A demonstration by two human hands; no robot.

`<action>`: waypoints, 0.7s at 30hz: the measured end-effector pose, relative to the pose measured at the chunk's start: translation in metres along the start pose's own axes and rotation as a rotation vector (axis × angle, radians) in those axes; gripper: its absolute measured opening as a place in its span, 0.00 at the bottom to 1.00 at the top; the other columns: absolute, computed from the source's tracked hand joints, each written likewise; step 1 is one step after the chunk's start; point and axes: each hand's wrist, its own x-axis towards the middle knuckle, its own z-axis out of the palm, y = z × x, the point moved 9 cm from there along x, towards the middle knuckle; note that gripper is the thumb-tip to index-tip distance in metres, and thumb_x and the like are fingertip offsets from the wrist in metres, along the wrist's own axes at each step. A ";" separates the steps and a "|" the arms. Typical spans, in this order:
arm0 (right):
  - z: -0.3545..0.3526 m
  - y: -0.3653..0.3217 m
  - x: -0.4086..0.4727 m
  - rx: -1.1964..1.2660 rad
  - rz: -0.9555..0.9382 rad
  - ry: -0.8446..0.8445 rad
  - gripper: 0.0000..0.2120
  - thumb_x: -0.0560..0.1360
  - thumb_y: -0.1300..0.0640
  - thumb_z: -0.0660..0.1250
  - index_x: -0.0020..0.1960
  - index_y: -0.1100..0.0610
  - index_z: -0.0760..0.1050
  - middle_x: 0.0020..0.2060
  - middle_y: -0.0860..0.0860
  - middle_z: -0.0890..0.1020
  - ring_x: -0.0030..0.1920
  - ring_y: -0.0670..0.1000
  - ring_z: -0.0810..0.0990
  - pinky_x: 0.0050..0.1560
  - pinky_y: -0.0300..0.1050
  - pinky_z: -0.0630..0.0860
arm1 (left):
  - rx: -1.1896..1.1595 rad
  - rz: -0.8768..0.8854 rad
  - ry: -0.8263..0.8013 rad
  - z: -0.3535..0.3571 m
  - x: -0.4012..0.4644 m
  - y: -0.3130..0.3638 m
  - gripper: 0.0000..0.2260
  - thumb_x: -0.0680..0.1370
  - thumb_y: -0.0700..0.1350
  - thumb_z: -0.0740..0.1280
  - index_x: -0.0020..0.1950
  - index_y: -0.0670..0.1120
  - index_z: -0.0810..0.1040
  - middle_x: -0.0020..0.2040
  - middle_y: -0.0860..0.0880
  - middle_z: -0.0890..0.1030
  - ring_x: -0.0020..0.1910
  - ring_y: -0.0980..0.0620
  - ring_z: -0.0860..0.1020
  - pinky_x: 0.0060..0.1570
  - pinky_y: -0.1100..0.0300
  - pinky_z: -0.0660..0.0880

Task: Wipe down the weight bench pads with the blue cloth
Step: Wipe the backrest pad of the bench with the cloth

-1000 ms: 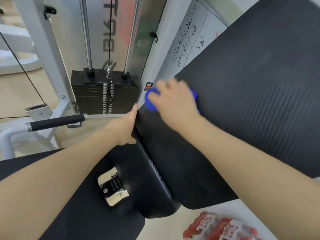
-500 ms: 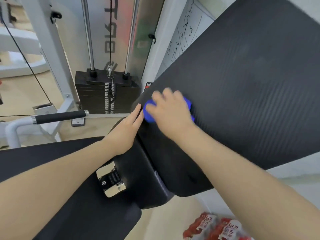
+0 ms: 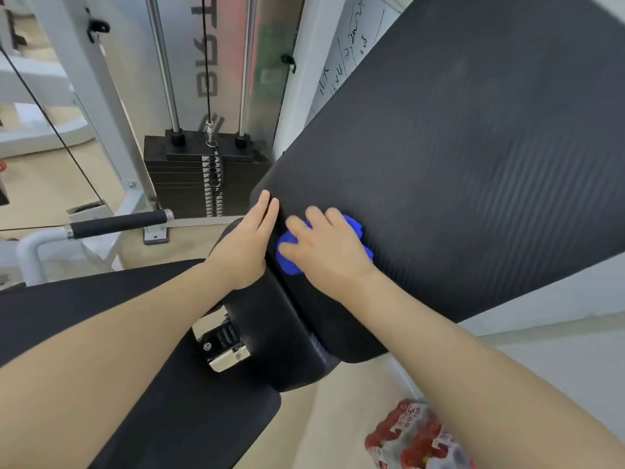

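Since the earlier frame the right hand (image 3: 329, 247) has pulled the blue cloth (image 3: 291, 255) down the back pad (image 3: 473, 157), closer to its lower end, and the left hand (image 3: 248, 245) has moved up along the pad's left edge. The right grip is pressed flat on the bunched cloth, fingers spread; the left lies flat on the edge, holding nothing. I judge that the wiping is only partly done: the wide upper part of this pad and the seat pad (image 3: 142, 374) probably remain.
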 end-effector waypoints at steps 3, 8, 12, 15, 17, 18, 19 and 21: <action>0.008 0.002 0.008 0.016 0.037 -0.040 0.13 0.74 0.59 0.61 0.57 0.51 0.74 0.58 0.52 0.71 0.55 0.56 0.67 0.50 0.49 0.63 | -0.172 -0.047 0.038 -0.004 0.000 -0.004 0.37 0.74 0.34 0.62 0.76 0.41 0.42 0.78 0.44 0.39 0.74 0.44 0.59 0.64 0.55 0.69; 0.025 0.002 -0.058 0.071 0.008 -0.097 0.09 0.60 0.62 0.70 0.38 0.51 0.78 0.41 0.51 0.76 0.40 0.55 0.70 0.37 0.47 0.59 | -0.305 -0.089 0.112 0.002 -0.015 0.010 0.38 0.72 0.32 0.63 0.77 0.44 0.47 0.78 0.47 0.43 0.49 0.48 0.76 0.44 0.60 0.73; 0.017 0.005 -0.029 0.078 0.100 -0.036 0.11 0.67 0.62 0.65 0.47 0.52 0.77 0.51 0.53 0.76 0.45 0.56 0.70 0.42 0.49 0.65 | -0.402 -0.122 0.159 0.011 -0.012 0.007 0.35 0.74 0.30 0.60 0.77 0.47 0.49 0.79 0.49 0.44 0.72 0.44 0.64 0.67 0.55 0.67; 0.012 0.001 0.001 0.094 0.110 0.019 0.13 0.74 0.61 0.60 0.57 0.52 0.74 0.58 0.53 0.72 0.52 0.56 0.68 0.49 0.50 0.65 | -0.443 -0.121 0.164 0.008 -0.011 0.007 0.33 0.75 0.31 0.59 0.77 0.47 0.50 0.79 0.49 0.47 0.76 0.47 0.55 0.74 0.54 0.58; 0.016 0.003 -0.008 0.088 0.100 0.000 0.12 0.72 0.61 0.63 0.54 0.52 0.75 0.58 0.53 0.72 0.53 0.56 0.69 0.49 0.50 0.66 | -0.425 -0.092 0.169 0.001 -0.014 0.008 0.34 0.74 0.30 0.60 0.76 0.46 0.53 0.78 0.48 0.48 0.74 0.46 0.59 0.69 0.56 0.65; 0.019 0.004 -0.021 0.084 0.104 0.005 0.11 0.68 0.62 0.67 0.50 0.52 0.77 0.56 0.53 0.74 0.51 0.56 0.70 0.47 0.51 0.68 | -0.389 -0.091 0.180 -0.002 -0.016 0.008 0.34 0.73 0.30 0.60 0.76 0.47 0.54 0.78 0.47 0.49 0.73 0.46 0.61 0.67 0.56 0.67; 0.023 0.004 -0.038 0.102 0.119 0.016 0.10 0.63 0.62 0.70 0.43 0.52 0.78 0.53 0.53 0.76 0.47 0.57 0.72 0.43 0.51 0.69 | -0.347 -0.100 0.193 -0.004 -0.019 0.007 0.34 0.73 0.31 0.61 0.76 0.47 0.55 0.78 0.45 0.50 0.73 0.45 0.60 0.66 0.56 0.66; 0.033 -0.004 -0.077 0.135 0.111 -0.021 0.10 0.55 0.64 0.71 0.33 0.53 0.77 0.45 0.53 0.79 0.41 0.57 0.73 0.37 0.49 0.70 | -0.299 -0.109 0.200 -0.004 -0.027 0.008 0.32 0.74 0.33 0.62 0.76 0.48 0.56 0.77 0.43 0.54 0.73 0.43 0.60 0.67 0.55 0.65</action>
